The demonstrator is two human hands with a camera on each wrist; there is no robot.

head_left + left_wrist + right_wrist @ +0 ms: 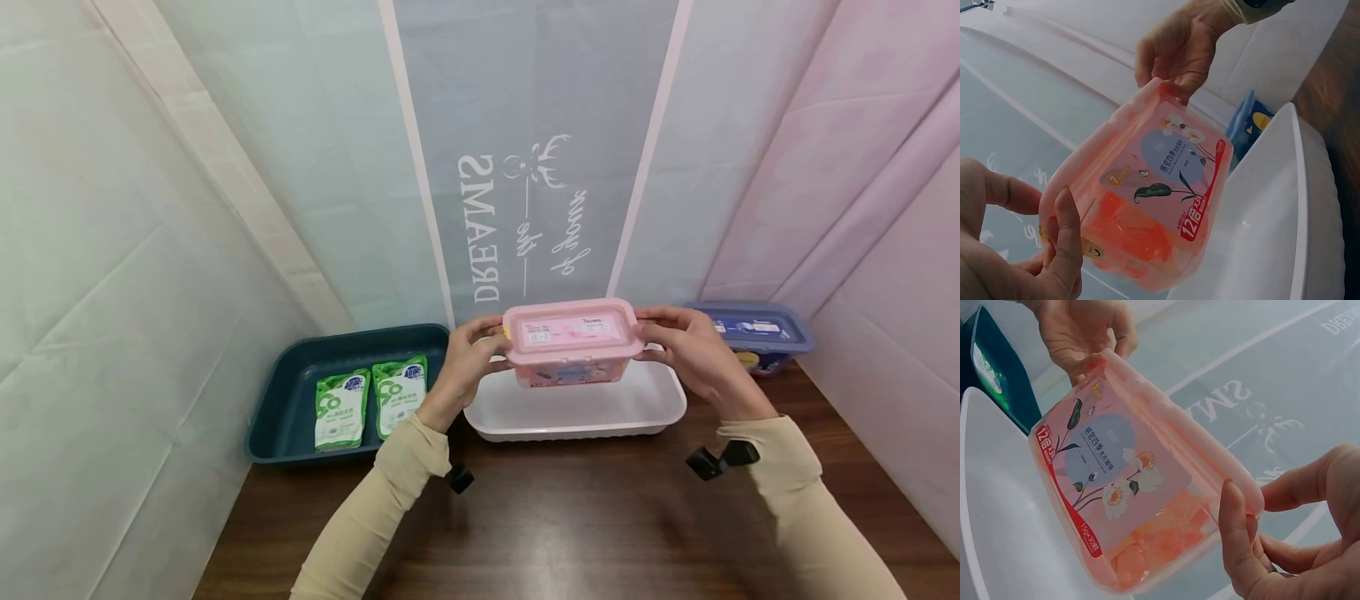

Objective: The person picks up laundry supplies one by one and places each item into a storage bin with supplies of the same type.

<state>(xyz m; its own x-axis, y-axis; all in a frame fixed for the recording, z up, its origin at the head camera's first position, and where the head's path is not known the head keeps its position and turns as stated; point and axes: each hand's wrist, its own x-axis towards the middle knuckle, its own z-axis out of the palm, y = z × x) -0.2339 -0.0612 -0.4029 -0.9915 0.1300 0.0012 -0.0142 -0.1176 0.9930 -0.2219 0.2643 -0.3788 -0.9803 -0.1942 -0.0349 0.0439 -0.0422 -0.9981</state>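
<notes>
Pink lidded box (572, 329) held up in both hands over a white tray (577, 421)

A dark brown wood-grain table (570, 525) runs across the lower part of the head view, its polished surface catching a pale glare near the front. Cloth closes in the space on three sides: whitish cloth (90, 292) at left, pinkish cloth (885, 100) at right, and at the back a grey panel (540, 75) edged by pale stripes, printed with white lettering (483, 225) and a deer's head.

Against the back, the white tray sits in the middle. Just left of it stands a teal tray (281, 421) with two green-and-white pouches (341, 410) lying side by side inside. At the right rear is a blue lidded box (757, 329), partly hidden.

The left hand (468, 362) pinches one end of the pink box between thumb and fingers; the right hand (693, 354) pinches the other end likewise, both near the lid's rim. Reddish-orange contents show through the box's clear lower part in the wrist views. Beige sleeves (401, 467) cover both forearms.
</notes>
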